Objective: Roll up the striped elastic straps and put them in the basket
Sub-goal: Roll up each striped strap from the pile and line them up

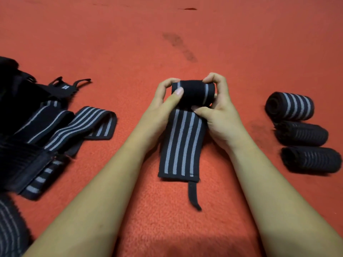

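A black strap with grey stripes (182, 143) lies lengthwise on the red carpet in front of me, its far end wound into a roll. My left hand (167, 101) grips the roll's left end, thumb on top. My right hand (216, 106) grips its right end, thumb pressed under the roll against the flat part. A thin black loop trails from the strap's near end. Three rolled straps (297, 134) lie side by side at the right. No basket is in view.
A heap of unrolled striped straps (55, 127) sprawls at the left, with black loops sticking out at its far side. Another striped piece (11, 225) shows at the bottom left corner. The red carpet (185, 43) stretches away beyond my hands.
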`<state>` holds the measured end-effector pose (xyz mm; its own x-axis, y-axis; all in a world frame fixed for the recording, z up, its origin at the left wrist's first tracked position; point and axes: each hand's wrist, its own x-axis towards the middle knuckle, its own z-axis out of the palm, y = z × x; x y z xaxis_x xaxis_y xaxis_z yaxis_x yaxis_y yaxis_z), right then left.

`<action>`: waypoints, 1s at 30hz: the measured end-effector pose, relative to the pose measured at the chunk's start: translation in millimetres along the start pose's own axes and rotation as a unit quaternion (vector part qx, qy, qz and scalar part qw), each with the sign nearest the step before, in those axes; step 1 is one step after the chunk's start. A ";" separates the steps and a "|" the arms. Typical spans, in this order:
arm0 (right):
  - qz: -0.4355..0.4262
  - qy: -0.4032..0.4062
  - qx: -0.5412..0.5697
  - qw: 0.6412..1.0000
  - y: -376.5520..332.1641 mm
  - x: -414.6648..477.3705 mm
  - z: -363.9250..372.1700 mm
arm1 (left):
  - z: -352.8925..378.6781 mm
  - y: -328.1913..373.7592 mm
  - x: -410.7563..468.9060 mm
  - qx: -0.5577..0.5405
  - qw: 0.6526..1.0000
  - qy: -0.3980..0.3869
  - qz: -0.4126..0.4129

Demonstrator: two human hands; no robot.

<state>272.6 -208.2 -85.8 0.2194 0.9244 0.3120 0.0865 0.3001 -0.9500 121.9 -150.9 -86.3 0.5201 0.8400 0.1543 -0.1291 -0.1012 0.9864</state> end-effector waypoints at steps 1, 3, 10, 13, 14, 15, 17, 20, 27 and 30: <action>0.009 -0.014 0.026 1.000 -0.4 -0.5 2.1 | 1.6 1.8 0.3 -0.008 1.000 0.013 -0.002; 0.029 -0.036 0.073 0.996 -2.6 -1.6 10.3 | 2.4 0.4 -0.6 -0.001 0.999 0.038 -0.005; 0.103 0.049 0.174 0.978 -9.5 2.0 15.6 | -3.3 -5.4 0.5 -0.086 0.996 0.021 0.014; 0.108 0.018 0.136 0.985 -6.3 1.0 11.7 | -2.9 -4.6 0.5 -0.043 0.999 0.020 0.017; 0.111 0.005 0.126 0.986 -6.1 0.8 10.1 | -3.4 -4.4 1.3 -0.024 0.999 0.020 0.019; 0.116 -0.002 0.122 0.986 -5.8 0.9 8.4 | -4.4 -4.2 2.4 -0.006 1.000 0.017 0.024; 0.126 -0.010 0.125 0.984 -5.6 1.3 5.0 | -7.6 -3.0 2.6 0.023 0.999 0.013 0.033; 0.120 -0.026 0.133 0.983 -5.2 0.8 2.8 | -13.5 -2.7 2.0 0.064 0.997 0.017 0.036; 0.093 -0.051 0.154 0.982 -7.2 0.0 -5.4 | -8.6 1.1 1.2 -0.064 0.995 -0.051 -0.055; 0.086 -0.077 0.153 0.981 -5.8 0.9 -5.8 | -4.1 4.2 3.9 -0.168 0.983 -0.044 -0.060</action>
<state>277.9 -210.4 -79.9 0.0529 0.9852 0.1631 -0.2398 0.1711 -0.9556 119.9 -145.9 -81.8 0.6180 0.7842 0.0560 -0.3258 0.1907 0.9260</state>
